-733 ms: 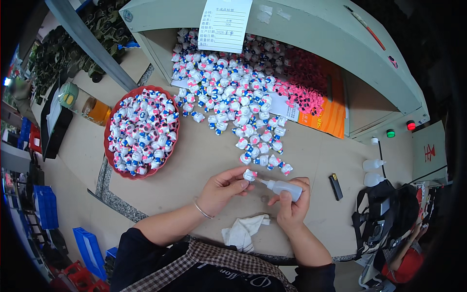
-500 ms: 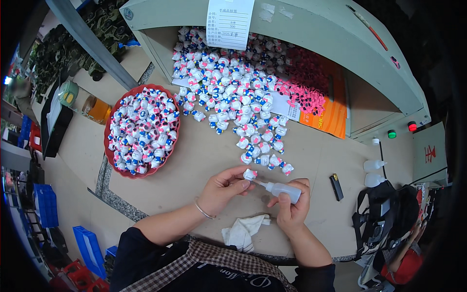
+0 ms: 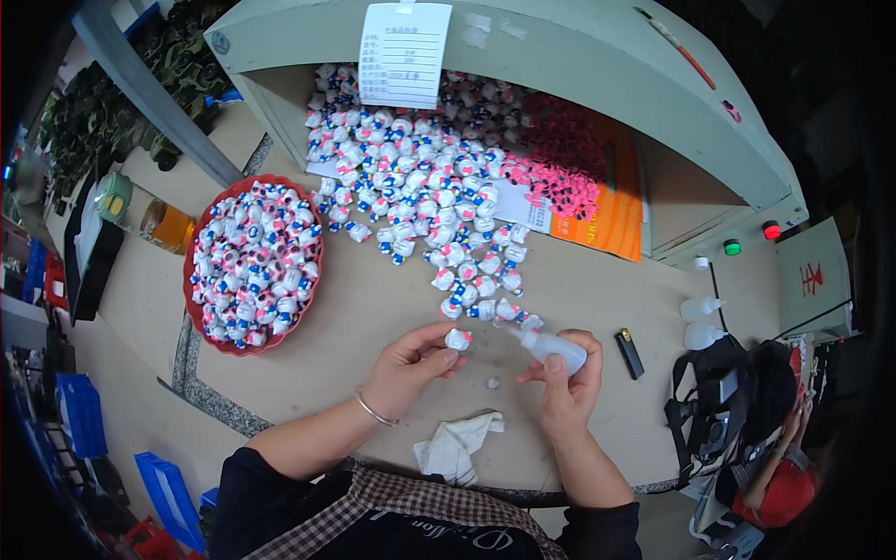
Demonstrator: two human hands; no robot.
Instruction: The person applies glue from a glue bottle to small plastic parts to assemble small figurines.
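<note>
Between the thumb and fingers of my left hand (image 3: 411, 366) is a small white figurine (image 3: 458, 340) with a touch of pink. My right hand (image 3: 569, 385) grips a translucent squeeze bottle (image 3: 557, 351), its thin nozzle pointing up and left, apart from the figurine. A small pale round piece (image 3: 493, 382) lies on the table between my hands. Just beyond them spreads a heap of white, blue and pink figurines (image 3: 411, 177), reaching back under the shelf. To the left, a red scalloped basket (image 3: 317, 271) is heaped with similar figurines.
Small pink pieces (image 3: 569, 194) are piled beside the heap on an orange sheet (image 3: 621, 233). A white cloth (image 3: 457, 448) lies near the front edge. Rightward are a black lighter-like object (image 3: 629, 354), two spare bottles (image 3: 702, 334) and a black bag (image 3: 728, 401). A drink bottle (image 3: 168, 227) lies behind the basket.
The squeeze bottle's nozzle has moved away from the figurine, to the right and upward. The small pale piece on the table now shows between my hands. The whole view has shifted slightly.
</note>
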